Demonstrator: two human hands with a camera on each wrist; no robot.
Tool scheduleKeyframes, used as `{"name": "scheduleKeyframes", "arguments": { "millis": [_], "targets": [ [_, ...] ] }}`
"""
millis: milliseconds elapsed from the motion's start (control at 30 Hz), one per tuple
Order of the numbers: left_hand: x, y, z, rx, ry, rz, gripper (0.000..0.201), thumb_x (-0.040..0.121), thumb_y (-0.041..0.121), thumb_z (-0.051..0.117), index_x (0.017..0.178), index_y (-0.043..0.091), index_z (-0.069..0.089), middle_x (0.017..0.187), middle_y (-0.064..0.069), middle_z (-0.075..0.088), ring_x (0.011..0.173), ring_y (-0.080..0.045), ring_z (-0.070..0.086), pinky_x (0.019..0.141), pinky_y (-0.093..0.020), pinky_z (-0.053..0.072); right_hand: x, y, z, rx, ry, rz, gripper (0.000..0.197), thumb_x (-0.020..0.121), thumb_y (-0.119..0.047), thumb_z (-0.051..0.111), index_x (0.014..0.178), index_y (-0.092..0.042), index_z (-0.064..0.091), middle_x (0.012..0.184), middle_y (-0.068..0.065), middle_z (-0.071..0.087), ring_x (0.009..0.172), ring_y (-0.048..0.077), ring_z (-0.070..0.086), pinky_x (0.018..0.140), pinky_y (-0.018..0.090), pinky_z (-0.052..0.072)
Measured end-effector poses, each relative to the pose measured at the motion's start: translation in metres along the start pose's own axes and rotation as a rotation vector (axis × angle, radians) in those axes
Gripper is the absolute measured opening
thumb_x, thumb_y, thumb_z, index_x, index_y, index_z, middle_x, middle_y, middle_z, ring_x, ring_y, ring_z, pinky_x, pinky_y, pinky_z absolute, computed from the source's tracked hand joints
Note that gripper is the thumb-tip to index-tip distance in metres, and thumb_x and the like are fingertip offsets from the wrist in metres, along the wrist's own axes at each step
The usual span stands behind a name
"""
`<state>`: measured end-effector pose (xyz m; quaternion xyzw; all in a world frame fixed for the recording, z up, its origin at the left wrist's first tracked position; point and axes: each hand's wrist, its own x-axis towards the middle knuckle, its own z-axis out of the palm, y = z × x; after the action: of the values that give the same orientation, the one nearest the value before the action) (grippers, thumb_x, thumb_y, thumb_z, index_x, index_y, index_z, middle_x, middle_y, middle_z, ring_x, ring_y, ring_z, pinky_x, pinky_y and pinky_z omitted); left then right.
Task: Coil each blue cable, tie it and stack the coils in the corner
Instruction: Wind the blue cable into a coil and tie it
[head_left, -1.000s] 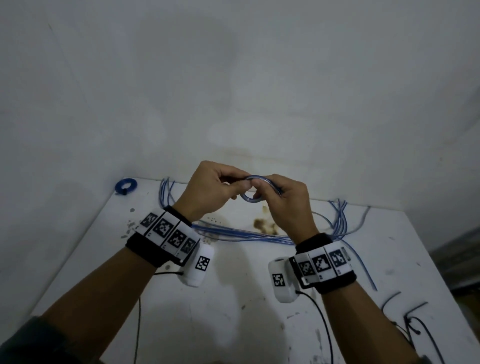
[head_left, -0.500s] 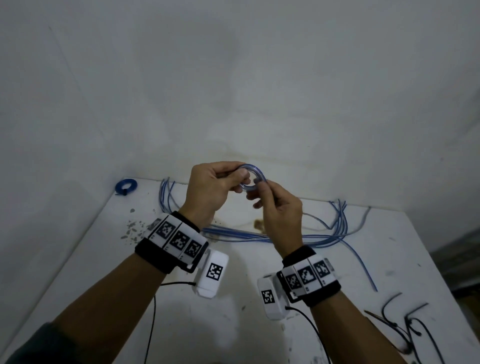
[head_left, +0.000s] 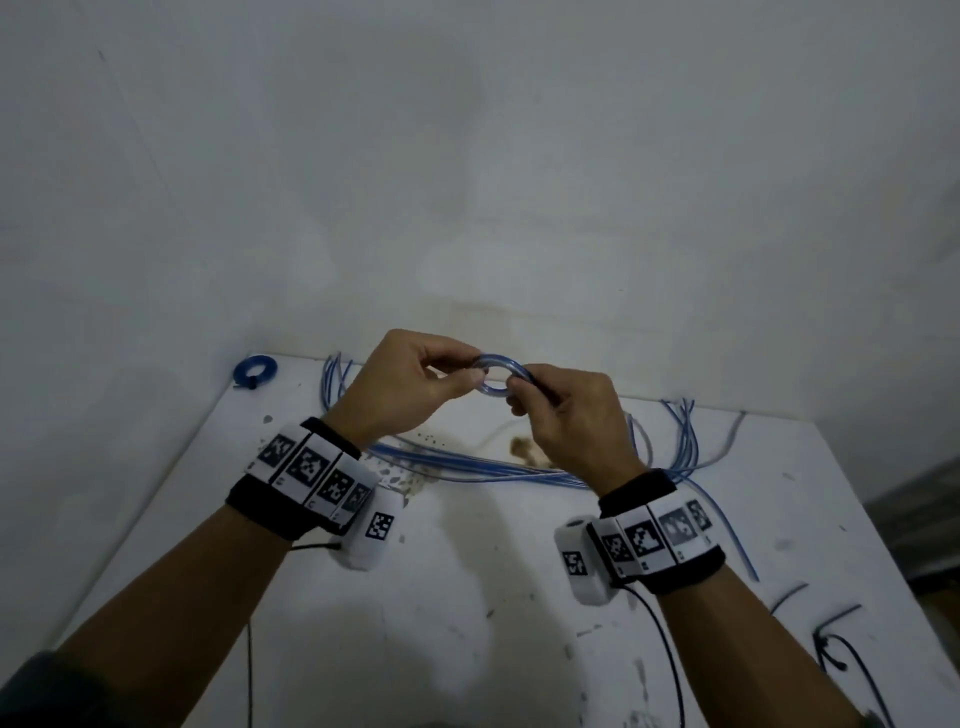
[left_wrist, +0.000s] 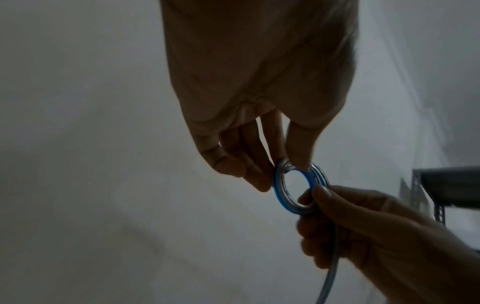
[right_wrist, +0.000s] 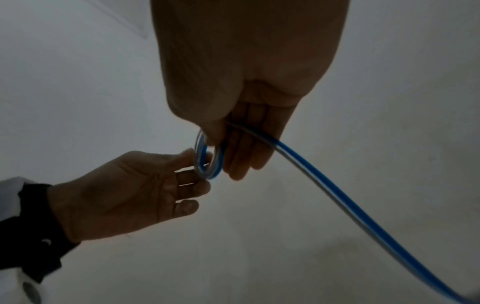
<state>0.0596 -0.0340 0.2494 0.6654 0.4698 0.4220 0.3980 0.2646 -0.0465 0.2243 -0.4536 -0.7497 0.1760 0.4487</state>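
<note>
A: Holding the small coil (head_left: 497, 375) above the white table (head_left: 467, 597), both hands work at chest height in front of the wall. Confirm the left hand (head_left: 410, 387).

B: The left hand grasps the coil on its left side. In the left wrist view the thumb and fingers (left_wrist: 249, 170) pinch the upper left arc of the ring, which shows several turns of blue cable lying side by side.

A: And the right hand (head_left: 571, 421)?

B: The right hand is closed on the opposite arc of the coil, thumb tip over the ring. The free length of blue cable (right_wrist: 324, 185) runs out of that hand, through the curled fingers, and curves away down to the lower right in the right wrist view.

A: Location of the remaining task items?

B: Loose blue cables (head_left: 467, 462) lie on the table below the hands, in a long bundle running left to right, with looped ends near the wall on either side. One finished coil (head_left: 254, 370) sits in the far left corner of the table, touching neither the bundle nor the hands.

A: Other items on the surface?

B: Brown stain (head_left: 524, 449) just behind the bundle, under the right hand. Black ties (head_left: 836, 639) lie near the right edge, well apart from the cables.
</note>
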Motion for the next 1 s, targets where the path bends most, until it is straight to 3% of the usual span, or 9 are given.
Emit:
{"name": "scheduleKeyframes", "arguments": {
  "millis": [67, 167, 300, 400, 567, 700, 800, 933, 1000],
  "targets": [
    [0.001, 0.007, -0.002, 0.149, -0.076, 0.066, 0.02, 0.084, 0.014, 0.076, 0.105, 0.017, 0.077, 0.089, 0.005, 0.076, 0.079, -0.005, 0.068, 0.071, -0.018, 0.051, 0.008, -0.002, -0.007, -0.147, -0.099, -0.087, 0.027, 0.094, -0.032, 0.054, 0.087, -0.014, 0.074, 0.068, -0.006, 0.07, 0.062, 0.016, 0.067, 0.059, 0.039, 0.053],
    [0.006, 0.011, -0.002, 0.233, -0.051, 0.123, 0.017, 0.083, 0.016, 0.077, 0.1, 0.018, 0.08, 0.084, 0.004, 0.077, 0.073, -0.008, 0.068, 0.069, -0.026, 0.053, 0.017, -0.005, -0.013, -0.207, -0.143, -0.106, 0.031, 0.095, -0.036, 0.049, 0.091, -0.015, 0.072, 0.071, -0.005, 0.071, 0.063, 0.019, 0.066, 0.06, 0.041, 0.053],
    [0.008, 0.011, 0.002, -0.027, 0.032, 0.079, 0.016, 0.082, 0.008, 0.076, 0.096, 0.015, 0.078, 0.083, -0.003, 0.077, 0.076, -0.017, 0.073, 0.077, -0.034, 0.059, 0.007, -0.015, -0.003, 0.142, 0.025, 0.052, 0.016, 0.097, -0.026, 0.06, 0.101, -0.015, 0.072, 0.081, 0.0, 0.073, 0.07, 0.019, 0.068, 0.062, 0.042, 0.057],
    [0.005, 0.011, 0.006, -0.222, 0.067, 0.01, 0.017, 0.082, 0.003, 0.073, 0.099, 0.005, 0.076, 0.084, -0.008, 0.077, 0.078, -0.017, 0.072, 0.076, -0.027, 0.056, -0.005, -0.022, 0.008, 0.318, 0.084, 0.131, 0.011, 0.092, -0.017, 0.069, 0.102, -0.013, 0.073, 0.082, 0.006, 0.074, 0.073, 0.021, 0.071, 0.064, 0.04, 0.06],
    [-0.002, 0.006, -0.004, -0.246, -0.082, -0.067, 0.027, 0.076, 0.008, 0.075, 0.102, 0.0, 0.074, 0.095, -0.016, 0.076, 0.089, -0.021, 0.072, 0.082, -0.026, 0.056, -0.009, -0.014, -0.001, 0.351, -0.017, 0.16, 0.011, 0.088, -0.012, 0.073, 0.096, -0.008, 0.078, 0.081, 0.013, 0.075, 0.072, 0.03, 0.069, 0.067, 0.046, 0.057],
    [-0.004, 0.008, -0.009, -0.131, -0.179, -0.022, 0.021, 0.073, 0.01, 0.078, 0.094, 0.013, 0.077, 0.089, -0.002, 0.077, 0.085, -0.012, 0.072, 0.08, -0.024, 0.056, -0.003, -0.013, -0.012, 0.244, -0.114, 0.15, 0.006, 0.088, -0.014, 0.074, 0.092, -0.014, 0.078, 0.071, 0.014, 0.07, 0.065, 0.032, 0.065, 0.062, 0.045, 0.053],
    [-0.003, 0.008, -0.008, -0.026, -0.14, 0.033, 0.02, 0.079, 0.005, 0.078, 0.098, 0.01, 0.078, 0.09, -0.002, 0.077, 0.087, -0.015, 0.073, 0.084, -0.03, 0.058, 0.0, -0.013, -0.014, 0.231, -0.138, 0.156, 0.008, 0.086, -0.018, 0.076, 0.088, -0.011, 0.077, 0.068, 0.017, 0.067, 0.064, 0.039, 0.061, 0.059, 0.048, 0.051],
    [-0.005, 0.008, -0.001, -0.004, -0.033, 0.089, 0.019, 0.082, 0.004, 0.076, 0.101, 0.005, 0.077, 0.091, -0.004, 0.077, 0.084, -0.015, 0.074, 0.079, -0.026, 0.058, 0.002, -0.01, -0.011, 0.27, -0.142, 0.215, 0.011, 0.086, -0.02, 0.076, 0.089, -0.01, 0.076, 0.072, 0.019, 0.068, 0.064, 0.044, 0.062, 0.057, 0.054, 0.052],
    [-0.005, 0.008, 0.0, 0.041, -0.017, 0.099, 0.018, 0.081, 0.005, 0.077, 0.1, 0.007, 0.078, 0.09, -0.002, 0.077, 0.083, -0.014, 0.074, 0.078, -0.027, 0.059, 0.001, -0.01, -0.012, 0.298, -0.15, 0.231, 0.011, 0.086, -0.019, 0.076, 0.094, -0.012, 0.076, 0.076, 0.015, 0.071, 0.067, 0.04, 0.065, 0.061, 0.053, 0.055]
  ]
}}
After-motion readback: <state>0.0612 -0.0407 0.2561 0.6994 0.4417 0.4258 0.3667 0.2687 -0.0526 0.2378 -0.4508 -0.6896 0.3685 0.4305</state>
